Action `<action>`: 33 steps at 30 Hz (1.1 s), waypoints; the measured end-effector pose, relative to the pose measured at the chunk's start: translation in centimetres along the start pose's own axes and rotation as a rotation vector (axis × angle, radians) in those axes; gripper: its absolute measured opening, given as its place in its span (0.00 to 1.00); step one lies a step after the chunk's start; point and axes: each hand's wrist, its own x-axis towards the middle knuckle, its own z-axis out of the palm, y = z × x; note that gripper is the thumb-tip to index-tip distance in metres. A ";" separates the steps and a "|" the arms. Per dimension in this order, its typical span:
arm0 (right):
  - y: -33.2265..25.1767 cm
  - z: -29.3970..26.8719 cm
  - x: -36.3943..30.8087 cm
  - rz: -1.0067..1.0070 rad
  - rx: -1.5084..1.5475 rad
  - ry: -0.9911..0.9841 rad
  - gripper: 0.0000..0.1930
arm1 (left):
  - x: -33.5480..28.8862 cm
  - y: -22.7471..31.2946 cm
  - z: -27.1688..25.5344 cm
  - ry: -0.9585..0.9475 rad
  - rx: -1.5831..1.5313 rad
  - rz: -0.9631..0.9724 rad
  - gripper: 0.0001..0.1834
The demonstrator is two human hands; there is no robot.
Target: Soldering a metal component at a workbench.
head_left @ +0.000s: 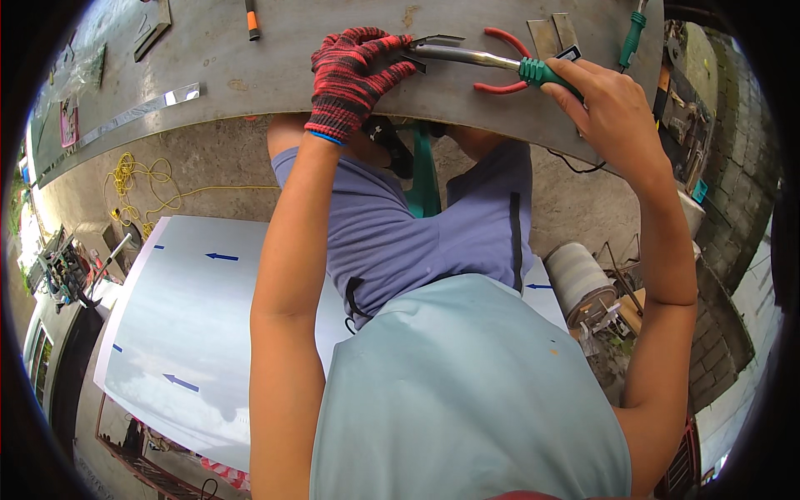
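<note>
Holding a small dark metal piece [417,64] above the table [267,58]: gloved left hand [357,73], fingers pinched. Right hand [607,102] grips a green-handled tool [471,56], end at piece. Work appears part-done; remainder unconfirmed.

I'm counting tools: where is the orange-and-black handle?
In the head view's upper left, the handle lies on the table, left of the gloved left hand.
</note>
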 end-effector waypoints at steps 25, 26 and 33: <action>-0.4 -0.1 0.2 -0.025 -0.048 0.005 0.14 | 0.0 0.0 0.2 -0.011 -0.040 -0.025 0.25; -0.4 0.0 0.2 -0.025 -0.047 0.004 0.14 | 0.1 0.2 0.1 -0.012 -0.040 -0.026 0.25; -0.7 -0.4 0.5 -0.027 -0.058 -0.017 0.14 | 0.0 0.3 -0.3 -0.014 -0.029 0.005 0.25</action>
